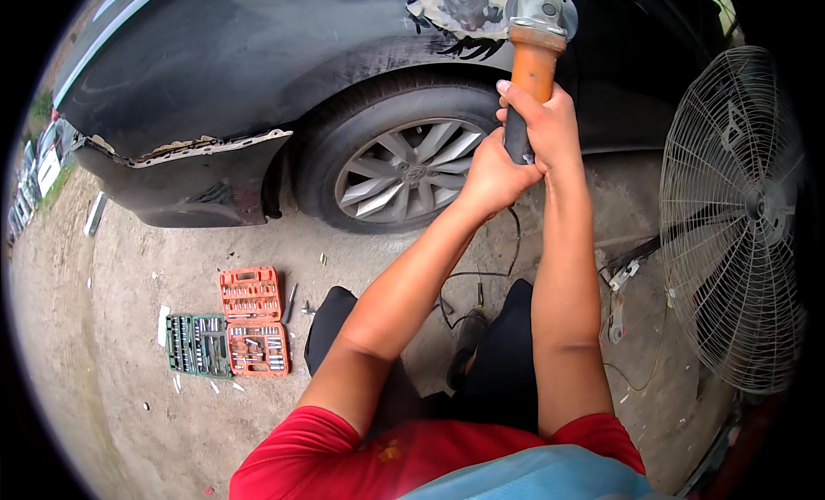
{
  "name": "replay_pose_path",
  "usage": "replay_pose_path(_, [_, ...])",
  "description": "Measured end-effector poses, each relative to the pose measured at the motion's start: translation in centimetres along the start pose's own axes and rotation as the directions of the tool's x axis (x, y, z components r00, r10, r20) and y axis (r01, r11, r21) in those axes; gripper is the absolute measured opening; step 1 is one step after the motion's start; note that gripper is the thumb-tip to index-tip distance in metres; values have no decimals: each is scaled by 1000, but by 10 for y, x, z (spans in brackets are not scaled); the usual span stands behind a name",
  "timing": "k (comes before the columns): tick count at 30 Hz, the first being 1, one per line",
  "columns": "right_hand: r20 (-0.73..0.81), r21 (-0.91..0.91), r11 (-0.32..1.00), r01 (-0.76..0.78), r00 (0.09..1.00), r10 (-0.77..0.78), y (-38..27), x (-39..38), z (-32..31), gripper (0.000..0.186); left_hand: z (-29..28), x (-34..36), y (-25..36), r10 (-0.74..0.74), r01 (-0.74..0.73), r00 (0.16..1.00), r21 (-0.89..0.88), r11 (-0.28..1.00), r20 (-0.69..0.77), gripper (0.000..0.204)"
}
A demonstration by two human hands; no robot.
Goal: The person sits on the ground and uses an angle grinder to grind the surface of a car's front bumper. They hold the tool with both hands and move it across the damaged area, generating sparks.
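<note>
I hold an angle grinder (533,66) with an orange body, a black rear end and a grey metal head, raised toward a dark car (258,53). My right hand (554,128) is wrapped round the body from the right. My left hand (500,175) closes round the black rear end, lower down. The grinder's head covers the right side of a scraped pale patch (460,12) above the wheel arch; whether the disc touches the panel cannot be made out. Below the arch is the wheel (417,173) with its silver spoked rim.
A large wire-caged fan (730,216) stands at the right. On the ground at left lie an orange socket set case (250,295) and a green one (198,345), both unfolded. A dark cable (516,242) trails below my hands. The car's bumper (198,190) has a ragged upper edge.
</note>
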State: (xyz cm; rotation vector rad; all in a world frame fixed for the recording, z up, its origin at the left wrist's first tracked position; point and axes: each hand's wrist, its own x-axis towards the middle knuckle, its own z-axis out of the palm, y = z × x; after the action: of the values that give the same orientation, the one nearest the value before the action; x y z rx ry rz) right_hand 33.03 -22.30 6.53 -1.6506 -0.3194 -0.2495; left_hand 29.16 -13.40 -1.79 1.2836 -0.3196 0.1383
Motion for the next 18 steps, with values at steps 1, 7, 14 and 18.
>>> replay_pose_path(1, [28,-24,1000,13,1000,-12,-1,3,1,45,-1,0,2,4,-4,1000,-27,1000,1,40])
replay_pose_path(7, [-2,41,998,-40,999,40,-2,-2,-2,42,1,-1,-1,-7,7,1000,11,1000,1,39])
replay_pose_path(14, [43,11,1000,-20,999,20,-4,-1,2,40,0,-4,3,-13,13,1000,-16,1000,0,39])
replay_pose_path(18, [29,-12,1000,2,1000,-1,-2,4,0,42,1,-1,5,12,-11,1000,-26,1000,4,38])
